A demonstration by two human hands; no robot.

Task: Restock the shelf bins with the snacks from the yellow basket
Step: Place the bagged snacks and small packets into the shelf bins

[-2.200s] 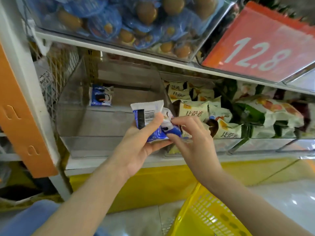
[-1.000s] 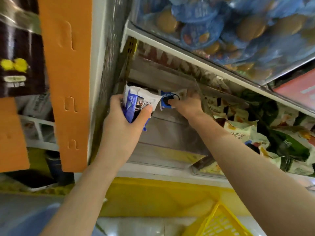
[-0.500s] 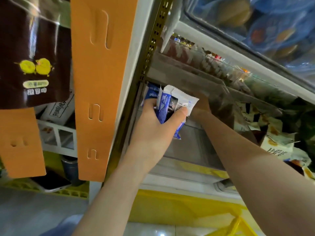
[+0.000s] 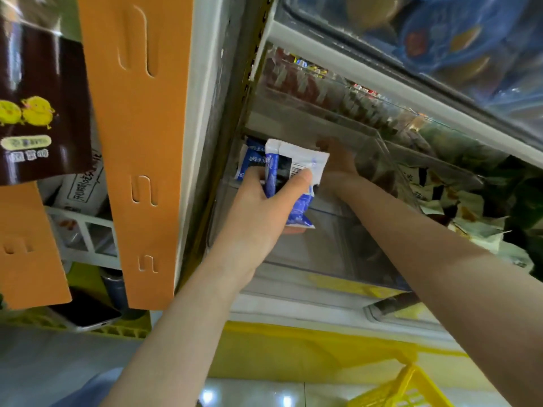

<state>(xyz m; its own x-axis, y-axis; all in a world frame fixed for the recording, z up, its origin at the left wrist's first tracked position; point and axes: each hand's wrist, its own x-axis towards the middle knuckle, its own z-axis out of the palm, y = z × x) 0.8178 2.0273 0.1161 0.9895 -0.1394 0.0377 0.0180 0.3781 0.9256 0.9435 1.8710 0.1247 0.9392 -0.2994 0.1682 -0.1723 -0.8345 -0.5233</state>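
Snack packets [image 4: 295, 168] clamped in your left hand [image 4: 261, 212] | right hand [image 4: 338, 161] deep in clear bin [image 4: 323, 259]; grip can't tell

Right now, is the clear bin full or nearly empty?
Mostly empty: the clear bin shows bare floor; one blue packet sits back left.

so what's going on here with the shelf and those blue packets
A person is stocking a clear bin on the shelf. Their left hand grips a small bunch of blue-and-white snack packets at the bin's left side. Their right hand reaches toward the back of the bin, but its fingers are too blurred to tell whether they hold anything. A corner of the yellow basket shows at the bottom right.
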